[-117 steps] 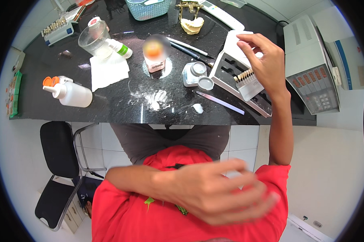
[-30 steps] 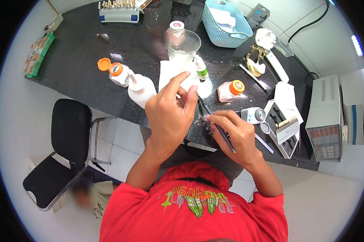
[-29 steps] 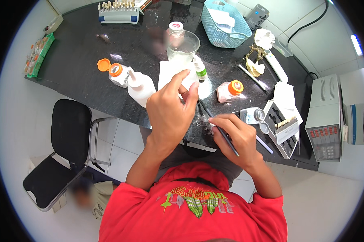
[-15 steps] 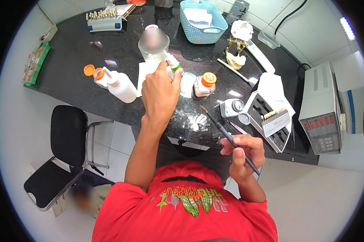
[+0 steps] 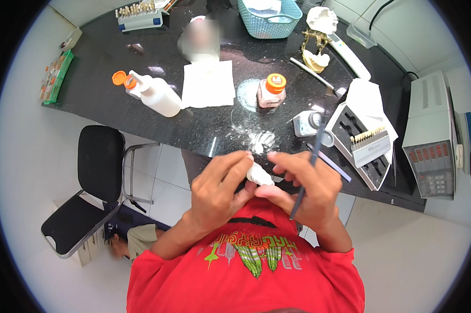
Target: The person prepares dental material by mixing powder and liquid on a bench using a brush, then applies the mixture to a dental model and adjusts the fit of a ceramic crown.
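Close to my chest, at the front edge of the counter, I hold a small white bottle tilted in my left hand. The fingers wrap round it, so much of its body is hidden. My right hand keeps a dark-handled brush clasped across its fingers. Its thumb reaches the free end of the bottle, while the index finger stays raised above it. Ahead of both hands, white powder smears mark the black counter. Beyond them stands a clear jar with an orange lid.
A white squeeze bottle stands left of a white napkin. To the right are a grey-lidded jar, a shade guide on its case and a dental model. A blue basket sits at the back; a black chair is at left.
My left hand has drawn the small bottle back from over the napkin toward my chest. My right hand has come up to it, and the brush has swung to a steeper angle.
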`<state>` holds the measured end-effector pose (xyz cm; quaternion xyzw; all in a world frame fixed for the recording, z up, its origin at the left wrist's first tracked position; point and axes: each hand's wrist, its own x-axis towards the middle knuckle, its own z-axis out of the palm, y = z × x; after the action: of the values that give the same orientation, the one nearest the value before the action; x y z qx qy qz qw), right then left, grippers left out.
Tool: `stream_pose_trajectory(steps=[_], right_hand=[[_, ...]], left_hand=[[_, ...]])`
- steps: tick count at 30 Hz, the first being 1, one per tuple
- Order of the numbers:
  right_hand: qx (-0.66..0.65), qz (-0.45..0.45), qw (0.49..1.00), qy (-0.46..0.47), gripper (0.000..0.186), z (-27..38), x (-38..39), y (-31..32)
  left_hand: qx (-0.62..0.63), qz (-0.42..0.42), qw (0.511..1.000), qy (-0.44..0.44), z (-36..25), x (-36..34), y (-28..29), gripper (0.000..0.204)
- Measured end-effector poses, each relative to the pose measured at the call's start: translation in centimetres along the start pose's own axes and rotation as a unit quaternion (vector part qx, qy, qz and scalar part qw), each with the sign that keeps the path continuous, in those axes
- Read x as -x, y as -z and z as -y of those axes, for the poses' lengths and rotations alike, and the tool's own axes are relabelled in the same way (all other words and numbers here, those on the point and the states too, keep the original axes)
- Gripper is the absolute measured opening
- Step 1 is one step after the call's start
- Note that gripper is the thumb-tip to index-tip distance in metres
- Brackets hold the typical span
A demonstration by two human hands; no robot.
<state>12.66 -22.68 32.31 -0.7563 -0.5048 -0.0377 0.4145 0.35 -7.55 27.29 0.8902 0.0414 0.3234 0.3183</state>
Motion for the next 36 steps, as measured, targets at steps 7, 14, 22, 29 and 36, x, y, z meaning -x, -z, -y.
stream_pose_trajectory(steps=[7,14,22,29,36], right_hand=[[-0.034,0.062,0.997,0.012,0.023,0.9,-1.1,-1.8],[-0.081,0.091,0.991,0.059,0.026,0.8,-2.5,-3.1],[-0.087,0.096,0.991,0.014,0.024,1.3,-4.0,-4.2],[-0.111,0.094,0.989,0.015,0.029,1.4,-4.9,-6.0],[-0.130,0.063,0.987,0.065,0.027,0.5,-5.4,-6.8]], left_hand=[[0.011,-0.050,0.998,-0.026,2.0,2.5,0.0,0.041],[0.413,-0.038,0.885,0.212,2.9,5.0,0.4,0.043],[0.275,-0.106,0.952,0.088,5.1,3.5,0.7,0.046],[0.467,-0.162,0.848,0.193,4.2,2.0,1.0,0.048],[0.547,-0.014,0.766,0.338,5.6,1.4,3.7,0.041]])
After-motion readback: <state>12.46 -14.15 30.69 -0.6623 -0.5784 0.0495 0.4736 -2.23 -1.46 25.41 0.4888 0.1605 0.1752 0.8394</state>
